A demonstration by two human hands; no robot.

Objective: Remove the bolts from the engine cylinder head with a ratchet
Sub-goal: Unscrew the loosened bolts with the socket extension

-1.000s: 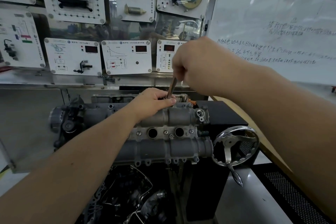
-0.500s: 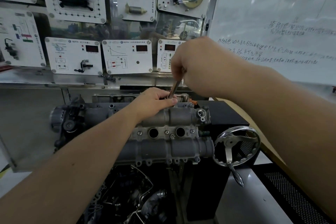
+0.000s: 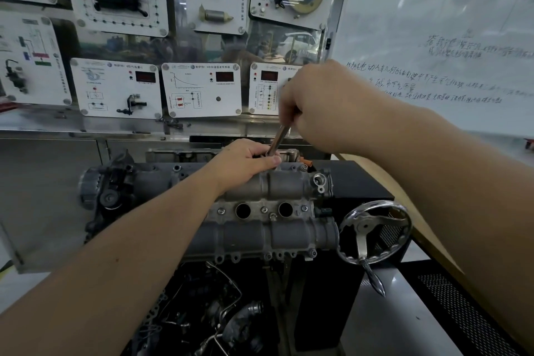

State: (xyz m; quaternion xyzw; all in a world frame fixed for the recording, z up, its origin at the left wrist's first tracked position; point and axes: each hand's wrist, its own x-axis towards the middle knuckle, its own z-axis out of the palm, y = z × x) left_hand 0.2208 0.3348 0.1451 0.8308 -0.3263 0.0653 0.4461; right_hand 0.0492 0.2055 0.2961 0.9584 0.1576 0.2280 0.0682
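A grey engine cylinder head (image 3: 260, 228) sits on a stand in the middle, with two round holes and several small bolts (image 3: 263, 209) along its top. A metal ratchet (image 3: 278, 139) slants down to the head's far edge. My right hand (image 3: 320, 107) grips the ratchet's handle from above. My left hand (image 3: 245, 163) curls round the ratchet's lower end on the cylinder head and hides the socket and the bolt beneath it.
A chrome handwheel (image 3: 375, 233) with a pointed crank sticks out right of the head. Behind stands a panel of white instrument boards (image 3: 202, 89); a whiteboard (image 3: 433, 23) with writing fills the right. Hoses and engine parts (image 3: 216, 312) hang below.
My right hand has swung the ratchet handle slightly, so the shaft leans a bit more to the right. My left hand stays on the ratchet's lower end.
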